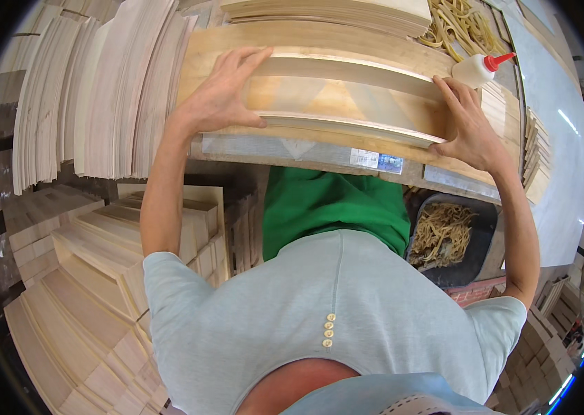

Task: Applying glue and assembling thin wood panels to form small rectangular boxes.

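A long, narrow wooden frame (347, 125) of thin pale strips stands on a wooden board (292, 36) in front of me. My left hand (214, 95) spans its left end, fingers on the far strip and thumb on the near one. At the opposite end my right hand (472, 128) grips in the same way, fingers at the far corner and thumb at the near corner. Both palms hide the frame's short ends. Just beyond my right hand is a white glue bottle (472, 71) with a red nozzle, and small thin wood pieces (493, 105) stand beside that hand.
Tall stacks of thin boards (123, 90) rise on the left. More boards (333, 10) lie at the far edge, near tan rubber bands (463, 29). Finished-looking wooden boxes (91, 270) are piled lower left. A black bin (487, 238) of bands sits below the bench, right of my lap.
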Available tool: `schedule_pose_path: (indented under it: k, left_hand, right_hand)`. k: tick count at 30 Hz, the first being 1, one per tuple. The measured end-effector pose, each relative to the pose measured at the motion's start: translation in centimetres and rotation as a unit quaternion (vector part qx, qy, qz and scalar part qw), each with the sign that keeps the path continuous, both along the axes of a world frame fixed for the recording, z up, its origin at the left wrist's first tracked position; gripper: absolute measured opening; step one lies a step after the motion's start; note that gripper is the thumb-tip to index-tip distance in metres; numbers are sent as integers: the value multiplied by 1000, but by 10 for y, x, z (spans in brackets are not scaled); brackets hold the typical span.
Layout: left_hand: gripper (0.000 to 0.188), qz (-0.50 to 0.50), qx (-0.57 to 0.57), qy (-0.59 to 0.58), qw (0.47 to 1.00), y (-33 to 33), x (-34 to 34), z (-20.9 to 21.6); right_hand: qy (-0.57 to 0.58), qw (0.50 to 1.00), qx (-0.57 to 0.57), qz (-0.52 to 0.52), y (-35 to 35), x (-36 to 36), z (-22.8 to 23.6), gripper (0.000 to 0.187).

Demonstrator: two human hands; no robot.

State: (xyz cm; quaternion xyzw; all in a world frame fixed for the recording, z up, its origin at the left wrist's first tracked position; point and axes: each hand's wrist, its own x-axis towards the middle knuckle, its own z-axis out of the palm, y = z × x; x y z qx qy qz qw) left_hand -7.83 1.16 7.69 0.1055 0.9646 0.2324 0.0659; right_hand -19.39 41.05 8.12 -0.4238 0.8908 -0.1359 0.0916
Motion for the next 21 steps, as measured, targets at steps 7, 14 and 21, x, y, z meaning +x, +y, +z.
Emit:
schedule_pose_path:
  k: [7, 14, 21]
  left_hand:
    - [103, 32, 10, -3, 999, 5, 0, -2]
    - [102, 7, 17, -16, 1000, 1, 2, -8]
    - [110, -21, -84, 75, 993, 1, 4, -11]
  right_hand:
    - [10, 1000, -14, 5, 6, -1, -4, 103]
    - [11, 1000, -3, -3, 3, 3, -3, 104]
    - [31, 999, 3, 4, 5, 8, -6, 109]
